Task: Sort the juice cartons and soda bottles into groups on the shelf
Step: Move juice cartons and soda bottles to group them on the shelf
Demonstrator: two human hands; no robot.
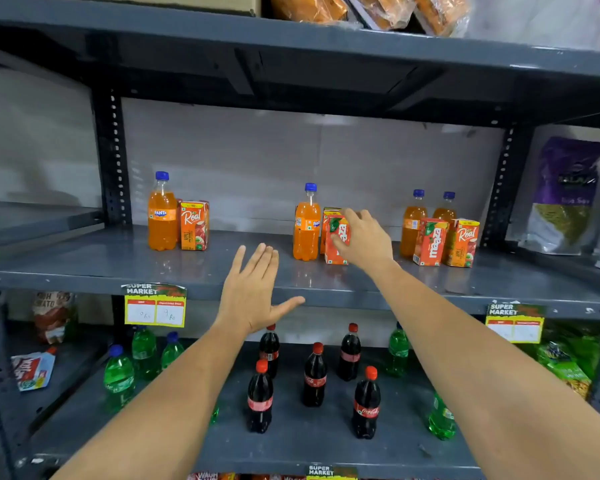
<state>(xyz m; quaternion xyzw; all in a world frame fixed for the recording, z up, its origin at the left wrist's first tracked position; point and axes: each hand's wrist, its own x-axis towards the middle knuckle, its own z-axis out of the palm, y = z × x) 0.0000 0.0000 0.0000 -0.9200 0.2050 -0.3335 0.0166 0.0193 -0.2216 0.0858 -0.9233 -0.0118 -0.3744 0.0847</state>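
Right hand [362,239] is closed around the middle Maaza carton [336,242], left hand [253,292] spread empty; next, probably carry it to the other cartons.

- Your right hand [362,239] covers the right side of the Maaza carton [336,242], so you cannot see how far its fingers wrap.
- A second carton [329,212] behind it shows only its top corner.
- The rear Fanta bottles [445,209] on the right stand half hidden behind cartons.
- The price tag [155,305] writing is too faint to read.
- The orange packets [368,8] on the top shelf are cut by the upper edge.
- The purple bag [565,195] lettering is blurred.
- Your left forearm hides part of a green bottle [214,414].
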